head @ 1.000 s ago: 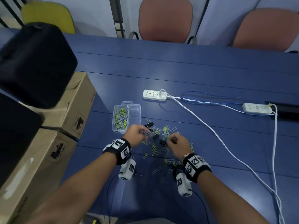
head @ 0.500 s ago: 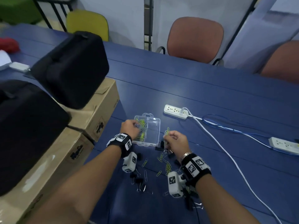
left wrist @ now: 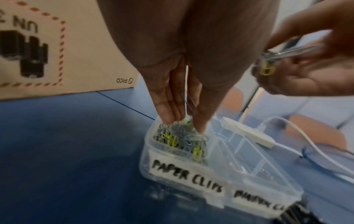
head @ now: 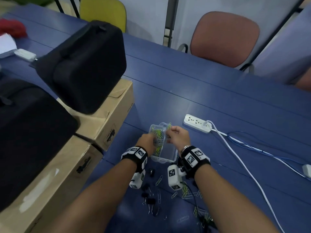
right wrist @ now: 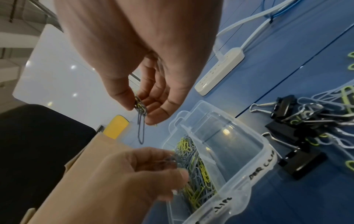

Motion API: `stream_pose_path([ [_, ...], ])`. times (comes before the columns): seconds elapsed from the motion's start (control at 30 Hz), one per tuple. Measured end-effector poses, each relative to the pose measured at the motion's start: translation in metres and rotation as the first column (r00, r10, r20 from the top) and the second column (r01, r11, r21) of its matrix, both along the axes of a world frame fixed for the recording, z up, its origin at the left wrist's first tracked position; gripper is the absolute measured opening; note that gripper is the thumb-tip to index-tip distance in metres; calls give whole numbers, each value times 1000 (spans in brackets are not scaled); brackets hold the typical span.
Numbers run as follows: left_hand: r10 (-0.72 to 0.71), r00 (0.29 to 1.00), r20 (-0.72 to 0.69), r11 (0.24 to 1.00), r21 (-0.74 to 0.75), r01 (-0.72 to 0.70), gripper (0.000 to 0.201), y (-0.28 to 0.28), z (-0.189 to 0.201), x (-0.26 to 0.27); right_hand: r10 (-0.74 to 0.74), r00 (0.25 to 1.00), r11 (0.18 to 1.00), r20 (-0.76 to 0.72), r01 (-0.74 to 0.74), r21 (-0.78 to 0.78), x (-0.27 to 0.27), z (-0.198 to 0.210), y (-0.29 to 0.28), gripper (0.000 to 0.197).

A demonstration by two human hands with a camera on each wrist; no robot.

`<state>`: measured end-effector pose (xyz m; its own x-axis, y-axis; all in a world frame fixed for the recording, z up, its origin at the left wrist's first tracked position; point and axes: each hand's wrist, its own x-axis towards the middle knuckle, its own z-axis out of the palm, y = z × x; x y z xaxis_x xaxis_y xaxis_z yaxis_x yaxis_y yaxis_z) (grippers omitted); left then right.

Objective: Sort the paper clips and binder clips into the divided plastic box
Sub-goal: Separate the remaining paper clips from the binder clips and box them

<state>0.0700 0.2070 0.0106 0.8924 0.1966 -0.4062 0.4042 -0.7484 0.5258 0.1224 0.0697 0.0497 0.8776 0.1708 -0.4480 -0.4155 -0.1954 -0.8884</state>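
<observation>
A clear divided plastic box [head: 168, 159] lies on the blue table. Its left compartment, labelled PAPER CLIPS [left wrist: 184, 174], is heaped with yellow and blue-grey paper clips [right wrist: 193, 171]. My left hand [left wrist: 184, 124] points down into that heap with a few paper clips [left wrist: 186, 91] pinched between thumb and fingers. My right hand [right wrist: 139, 115] hovers above the box's far end and pinches a small bunch of paper clips [right wrist: 140, 106]. I see no clips in the right compartment [right wrist: 229, 145]. Loose paper clips [head: 185, 190] and black binder clips [head: 149, 200] lie scattered under my forearms.
Two cardboard boxes [head: 107, 121] with black cases [head: 80, 64] on top stand close on the left. A white power strip [head: 196, 126] with white and blue cables [head: 244, 165] lies to the right of the plastic box. Chairs line the far table edge.
Both hands left the clip pile and came to the plastic box. My left hand now reaches into the paper-clip compartment and my right has carried its bunch above the box's far end.
</observation>
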Motion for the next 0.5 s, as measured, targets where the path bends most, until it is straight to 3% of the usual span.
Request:
stream_pose_path([
  [0.17, -18, 1000, 25, 1000, -24, 19, 32, 13, -1, -1, 18, 999, 990, -30, -22, -139, 22, -30, 25, 4],
  [0.3, 165, 984, 72, 977, -145, -154, 34, 20, -3, -1, 45, 999, 937, -15, -48, -347, 31, -54, 36, 17],
  [0.4, 265, 963, 60, 948, -198, -248, 33, 23, -4, 0, 158, 985, 874, -68, -172, -455, 35, -61, 39, 13],
  [0.5, 285, 957, 57, 937, -228, -266, 33, 22, -2, 1, 257, 960, 800, -112, -276, -532, 41, -62, 39, 33],
])
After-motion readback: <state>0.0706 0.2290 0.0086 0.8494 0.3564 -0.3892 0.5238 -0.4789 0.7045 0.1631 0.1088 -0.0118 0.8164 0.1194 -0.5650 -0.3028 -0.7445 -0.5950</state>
